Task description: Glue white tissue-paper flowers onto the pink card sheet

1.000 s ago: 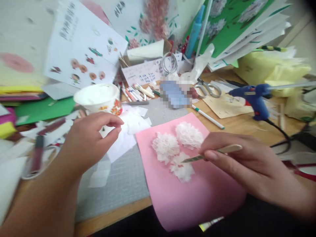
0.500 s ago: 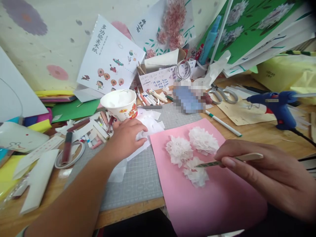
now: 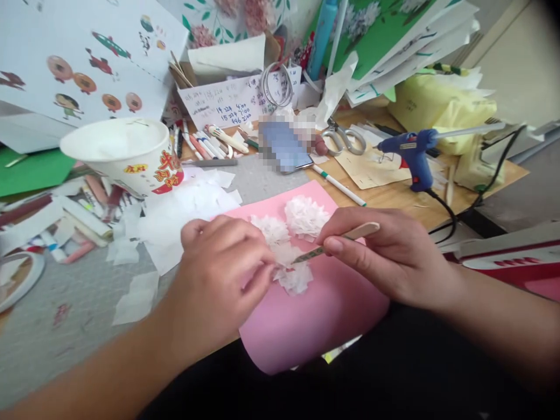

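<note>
My right hand (image 3: 385,256) grips a flat wooden craft stick (image 3: 365,231) with a dark patterned lower part. Its tip meets a thin piece of white tissue paper (image 3: 286,254), which the thumb and fingertips of my left hand (image 3: 223,271) pinch from the other side. Both hands are over a pink sheet (image 3: 306,315) that hangs past the table's front edge. Ruffled white paper flowers lie on it: a full one (image 3: 306,216) at the back, another (image 3: 268,229) partly behind my left hand, and a smaller cluster (image 3: 295,279) just below the tissue piece.
A paper bowl (image 3: 126,151) and loose white tissue squares (image 3: 188,204) are to the left on a grey cutting mat (image 3: 79,315). Behind are a phone (image 3: 284,146), scissors (image 3: 345,140) and a green-ended marker (image 3: 339,185). A blue glue gun (image 3: 413,151) with its cord stands at right.
My left hand has come from the tissue pile beside the bowl to the pink sheet, now with a tissue piece. My right hand still holds the stick over the flowers. The view has shifted.
</note>
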Demonstrator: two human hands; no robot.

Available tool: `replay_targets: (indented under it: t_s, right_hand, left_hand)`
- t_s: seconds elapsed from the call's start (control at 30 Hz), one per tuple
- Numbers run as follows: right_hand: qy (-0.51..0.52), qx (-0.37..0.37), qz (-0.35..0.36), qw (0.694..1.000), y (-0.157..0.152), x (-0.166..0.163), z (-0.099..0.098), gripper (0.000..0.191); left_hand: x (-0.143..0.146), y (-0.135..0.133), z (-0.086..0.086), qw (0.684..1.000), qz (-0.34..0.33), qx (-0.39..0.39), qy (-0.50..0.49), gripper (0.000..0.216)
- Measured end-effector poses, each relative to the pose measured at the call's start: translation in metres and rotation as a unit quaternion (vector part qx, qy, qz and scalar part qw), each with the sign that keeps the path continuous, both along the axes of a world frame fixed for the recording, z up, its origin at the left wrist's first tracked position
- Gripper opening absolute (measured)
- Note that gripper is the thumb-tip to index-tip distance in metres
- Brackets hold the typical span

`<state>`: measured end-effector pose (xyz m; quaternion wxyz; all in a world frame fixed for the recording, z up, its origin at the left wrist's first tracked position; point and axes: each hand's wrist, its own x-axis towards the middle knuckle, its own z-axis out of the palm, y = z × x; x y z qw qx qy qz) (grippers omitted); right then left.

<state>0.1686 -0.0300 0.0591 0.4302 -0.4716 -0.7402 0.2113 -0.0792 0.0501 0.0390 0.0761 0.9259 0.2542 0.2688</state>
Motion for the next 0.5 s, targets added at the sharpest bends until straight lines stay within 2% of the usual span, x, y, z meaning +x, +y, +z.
replay_targets:
  t_s: [0.1,0.37,0.5]
  right_hand:
    - [0.006,0.003,0.007,1.0,-0.001,0.001,-0.001,0.017]
    - [0.021,0.014,0.002,1.0,-0.001,0.003,0.0,0.027]
    - [0.054,0.039,-0.023,0.998,-0.005,0.002,0.006,0.031]
  left_hand:
    - [0.009,-0.013,-0.008,0.999,-0.027,-0.03,-0.008,0.024]
    - [0.009,-0.01,-0.016,0.996,-0.076,-0.036,0.026,0.024]
    - [0.011,-0.012,-0.017,0.997,-0.075,-0.023,0.018,0.025]
